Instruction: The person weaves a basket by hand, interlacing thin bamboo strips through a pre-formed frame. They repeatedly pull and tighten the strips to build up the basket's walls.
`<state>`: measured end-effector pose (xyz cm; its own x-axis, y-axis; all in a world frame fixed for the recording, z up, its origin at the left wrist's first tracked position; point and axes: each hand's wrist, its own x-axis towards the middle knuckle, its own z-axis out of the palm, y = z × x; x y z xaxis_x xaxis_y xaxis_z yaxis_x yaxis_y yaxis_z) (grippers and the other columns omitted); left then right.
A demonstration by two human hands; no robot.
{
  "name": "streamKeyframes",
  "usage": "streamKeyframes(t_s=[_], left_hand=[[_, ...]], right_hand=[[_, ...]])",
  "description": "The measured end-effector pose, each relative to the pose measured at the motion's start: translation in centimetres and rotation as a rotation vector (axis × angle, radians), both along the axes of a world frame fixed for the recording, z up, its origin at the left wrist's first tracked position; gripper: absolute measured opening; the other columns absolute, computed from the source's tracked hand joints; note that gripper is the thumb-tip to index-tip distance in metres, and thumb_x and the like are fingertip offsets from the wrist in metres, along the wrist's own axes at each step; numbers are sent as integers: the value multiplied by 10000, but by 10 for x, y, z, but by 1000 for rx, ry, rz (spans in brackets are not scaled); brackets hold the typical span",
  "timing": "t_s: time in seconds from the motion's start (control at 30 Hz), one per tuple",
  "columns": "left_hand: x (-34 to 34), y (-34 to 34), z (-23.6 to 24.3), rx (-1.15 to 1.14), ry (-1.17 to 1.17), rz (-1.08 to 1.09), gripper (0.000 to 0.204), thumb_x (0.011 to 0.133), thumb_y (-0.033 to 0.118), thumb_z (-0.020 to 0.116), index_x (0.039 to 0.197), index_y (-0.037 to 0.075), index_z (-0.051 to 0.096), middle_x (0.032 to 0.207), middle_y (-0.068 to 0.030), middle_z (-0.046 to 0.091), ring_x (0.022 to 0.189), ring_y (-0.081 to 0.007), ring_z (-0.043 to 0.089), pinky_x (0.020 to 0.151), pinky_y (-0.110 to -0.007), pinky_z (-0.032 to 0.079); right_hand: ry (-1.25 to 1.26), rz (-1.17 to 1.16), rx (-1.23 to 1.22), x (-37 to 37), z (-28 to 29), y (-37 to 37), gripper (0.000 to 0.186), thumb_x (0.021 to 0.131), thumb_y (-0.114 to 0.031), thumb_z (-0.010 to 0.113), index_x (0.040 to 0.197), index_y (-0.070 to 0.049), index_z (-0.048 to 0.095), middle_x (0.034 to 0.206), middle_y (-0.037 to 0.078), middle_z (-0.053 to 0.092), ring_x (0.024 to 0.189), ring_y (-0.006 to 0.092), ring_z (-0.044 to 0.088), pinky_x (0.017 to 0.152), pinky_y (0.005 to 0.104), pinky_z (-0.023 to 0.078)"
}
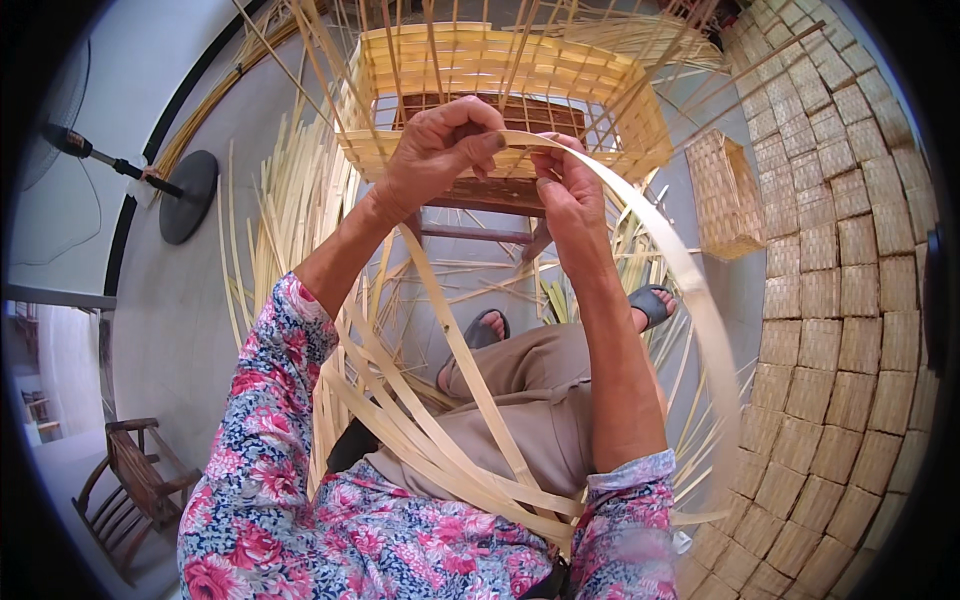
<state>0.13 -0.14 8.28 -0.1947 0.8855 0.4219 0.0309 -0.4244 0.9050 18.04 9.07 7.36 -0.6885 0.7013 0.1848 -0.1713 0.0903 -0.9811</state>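
Observation:
A long pale bamboo strip (655,226) runs between my two hands and arcs over my right forearm, its lower end blurred. My left hand (440,150) pinches it between thumb and bent fingers. Close beside it, my right hand (572,185) is closed on the same strip, its thumb against the fingers. Just beyond both hands stands a partly woven bamboo basket (620,90), with long upright stakes rising from its rim. A low wooden stool or bench (490,195) is under the basket. More loose strips (440,440) lie across my lap.
Bundles of split bamboo (290,200) lie on the floor at the left. A finished-looking woven basket (725,195) stands at the right, before a wall of stacked woven pieces (830,300). A fan with a round base (190,197) and a wooden chair (140,480) are at the left.

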Motion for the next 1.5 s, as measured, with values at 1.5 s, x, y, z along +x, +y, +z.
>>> streamKeyframes(t_s=[1.5], left_hand=[[39, 64, 10, 96, 809, 271, 156, 856, 223, 777, 931, 91, 742, 879, -88, 672, 810, -279, 685, 717, -390, 548]], right_hand=[[350, 135, -592, 40, 6, 73, 423, 991, -209, 664, 1369, -36, 586, 1275, 141, 684, 899, 181, 729, 639, 281, 587]])
